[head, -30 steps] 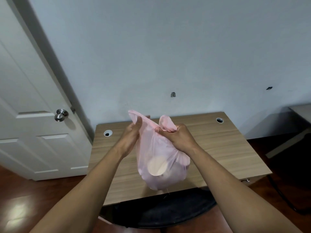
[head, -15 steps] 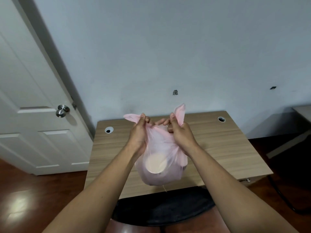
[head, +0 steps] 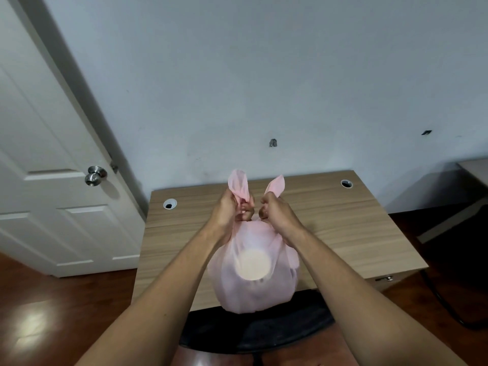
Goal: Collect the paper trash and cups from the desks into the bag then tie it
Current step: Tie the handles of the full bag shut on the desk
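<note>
Gripping one upright flap of the thin pink plastic bag [head: 253, 273] in the left hand [head: 227, 215], fingers curled tight around the flap's base. Pinching the other flap in the right hand [head: 277, 215], fingers closed on it likewise, the two fists sitting just beside each other above the bag's gathered neck. Both flaps sticking up past the knuckles like ears. Bulging round below the fists, the bag hanging over the near edge of the wood-grain worktop [head: 343, 228], roughly midway along that edge; hard to tell whether resting on it or held just clear. Showing through the translucent plastic, a pale round disc, most likely the end of a paper cup [head: 254, 264]. Sitting at the far left corner and far right corner of the worktop, two round cable holes. Standing to the left, a white panelled door [head: 47, 154] with a metal knob [head: 94, 175].
</note>
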